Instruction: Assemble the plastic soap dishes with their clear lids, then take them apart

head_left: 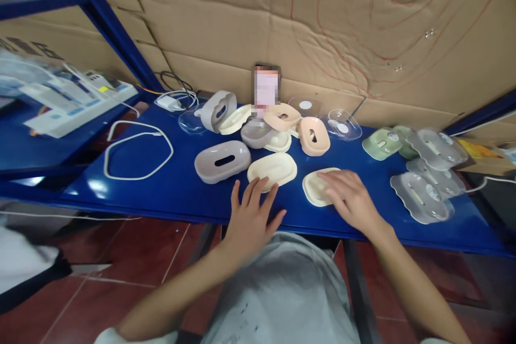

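- The right hand (350, 198) lies flat, fingers spread, on a cream oval tray (316, 188) at lower centre-right of the frame, near the front edge of the blue worktop (161, 188); it presses rather than grips, and nothing is clamped in it.
- The left hand (250, 214) is open and empty, fingers apart, resting on the worktop at lower centre; its fingertips (258, 185) are just short of a second cream tray (272, 168), and I cannot tell whether they touch it.
- The covered tray is a shallow, pale cream plastic oval with a raised rim; only its left part shows past the hand, so its middle is hidden.
- Risk, as I judge it: that tray sits close to the worktop's front edge; a sideways push from the flat palm could slide it off onto the red floor (133, 258).
- The smooth plastic on a glossy top probably skates easily; a loose one-hand lift might let it slip.
- A grey lid with a slot (222, 160) lies just beside the second tray at centre-left; a careless sweep of the left hand could knock the two together.
- Clear plastic covers (421, 197) are stacked at the right, well apart from both hands; a white cable loop (137, 150) lies at the left.
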`<state>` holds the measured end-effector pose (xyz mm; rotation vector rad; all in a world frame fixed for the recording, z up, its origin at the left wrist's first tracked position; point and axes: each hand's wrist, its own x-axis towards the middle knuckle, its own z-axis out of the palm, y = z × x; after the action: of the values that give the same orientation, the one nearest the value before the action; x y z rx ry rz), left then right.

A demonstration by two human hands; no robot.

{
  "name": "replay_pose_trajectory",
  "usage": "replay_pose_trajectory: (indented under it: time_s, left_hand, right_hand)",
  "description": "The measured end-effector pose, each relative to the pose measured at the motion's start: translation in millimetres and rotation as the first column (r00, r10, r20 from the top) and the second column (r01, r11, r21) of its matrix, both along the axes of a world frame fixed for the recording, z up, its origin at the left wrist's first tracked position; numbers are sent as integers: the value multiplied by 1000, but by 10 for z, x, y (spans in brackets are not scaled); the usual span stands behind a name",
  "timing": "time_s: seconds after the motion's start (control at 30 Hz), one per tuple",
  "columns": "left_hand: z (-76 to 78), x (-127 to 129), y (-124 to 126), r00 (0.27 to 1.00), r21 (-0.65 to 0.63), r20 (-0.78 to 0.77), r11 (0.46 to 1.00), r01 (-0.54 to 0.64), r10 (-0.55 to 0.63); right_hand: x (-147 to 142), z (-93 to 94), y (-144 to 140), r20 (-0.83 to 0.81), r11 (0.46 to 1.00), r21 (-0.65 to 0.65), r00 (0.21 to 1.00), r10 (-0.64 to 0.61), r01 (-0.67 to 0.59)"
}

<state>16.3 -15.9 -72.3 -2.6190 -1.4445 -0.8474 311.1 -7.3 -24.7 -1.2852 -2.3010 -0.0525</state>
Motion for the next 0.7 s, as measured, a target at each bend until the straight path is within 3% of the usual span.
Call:
replay_pose_trajectory:
  time_s: [0.13,0.23,0.33,0.4,0.5,0.7]
  left_hand:
    - [50,-93,-4,997,49,52,997,61,-64]
    - [84,0,-24,948,27,-4,947,319,-319]
    - [62,160,-34,856,-44,-125,865,501,-502]
    - [27,230,-30,842,-87,-160,857,507,-514]
    - [-20,240,-24,861,-112,-142,872,477,-489]
    - [-25,185,-34,888,-21,-65,890,455,-455]
  right_hand:
    - [-56,84,625,48,979,33,978,-201,199]
    - [-194,58,1046,221,937,23,913,-344,348]
    - [-259,46,1194,352,922,1,863,-363,388]
    - [-188,58,1087,328,935,8,882,-338,355]
    - [91,66,667,181,965,57,947,-264,258]
    - [626,-99,-220,-22,999,-29,999,-36,36]
